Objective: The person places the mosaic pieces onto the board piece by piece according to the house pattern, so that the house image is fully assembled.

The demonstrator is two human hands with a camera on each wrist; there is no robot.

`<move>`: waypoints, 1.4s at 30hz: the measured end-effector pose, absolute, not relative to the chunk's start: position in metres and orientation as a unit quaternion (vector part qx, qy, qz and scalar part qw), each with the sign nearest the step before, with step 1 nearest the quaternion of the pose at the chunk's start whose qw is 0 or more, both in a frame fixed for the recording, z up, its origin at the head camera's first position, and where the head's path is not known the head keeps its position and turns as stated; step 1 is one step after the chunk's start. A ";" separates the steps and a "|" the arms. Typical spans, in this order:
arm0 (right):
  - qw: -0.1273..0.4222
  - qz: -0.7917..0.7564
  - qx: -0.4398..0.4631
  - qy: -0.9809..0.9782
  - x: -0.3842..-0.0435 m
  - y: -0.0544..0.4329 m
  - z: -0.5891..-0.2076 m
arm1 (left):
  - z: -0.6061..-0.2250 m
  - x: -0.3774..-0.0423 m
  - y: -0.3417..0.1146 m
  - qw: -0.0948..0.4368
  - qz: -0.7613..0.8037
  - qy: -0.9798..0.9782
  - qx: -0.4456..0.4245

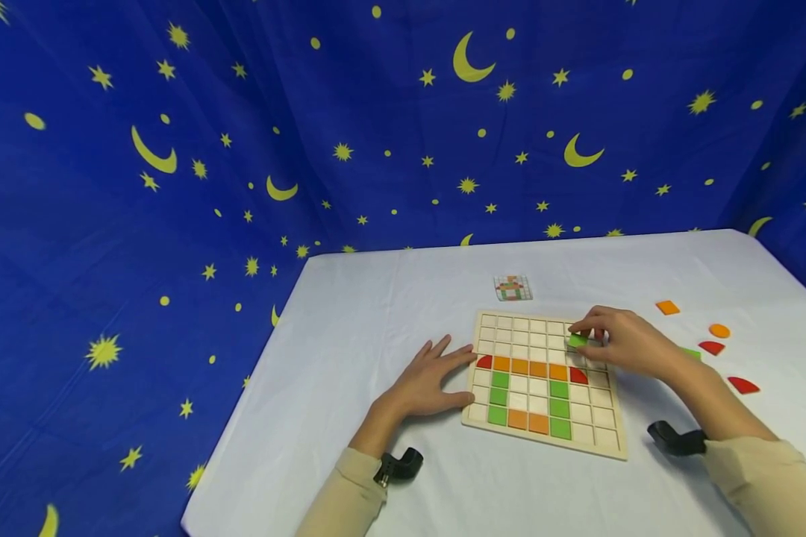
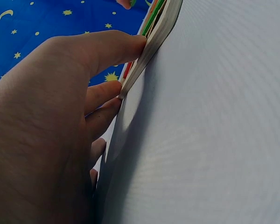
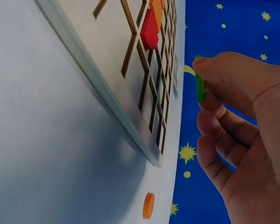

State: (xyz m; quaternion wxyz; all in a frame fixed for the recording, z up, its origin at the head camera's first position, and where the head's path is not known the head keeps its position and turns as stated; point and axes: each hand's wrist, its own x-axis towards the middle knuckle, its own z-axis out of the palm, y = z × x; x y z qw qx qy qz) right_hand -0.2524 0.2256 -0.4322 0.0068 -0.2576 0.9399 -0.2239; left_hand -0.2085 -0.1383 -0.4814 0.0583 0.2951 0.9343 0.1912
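Note:
A square wooden grid board (image 1: 580,434) lies on the table with orange, green and red tiles set in several of its cells. My right hand (image 1: 621,341) pinches a green square tile (image 3: 199,84) between thumb and fingers, held above the board's upper right part. At the board's left edge my left hand (image 1: 430,380) rests with fingers spread; its thumb and a finger touch the rim in the left wrist view. A red quarter-circle tile (image 3: 150,30) sits in the grid at the right end of the orange row.
Behind the board lies a small pattern card (image 1: 513,288). To the right are loose pieces: an orange square (image 1: 668,307), an orange circle (image 1: 719,330), two red quarter-circles (image 1: 743,385) and a green piece (image 1: 692,353) partly hidden by the right forearm. A starry blue curtain (image 1: 403,112) hangs behind.

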 end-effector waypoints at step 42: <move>0.058 -0.266 -0.326 0.905 -0.264 0.181 -0.454 | -0.484 -0.209 -0.139 0.052 0.196 0.932 0.299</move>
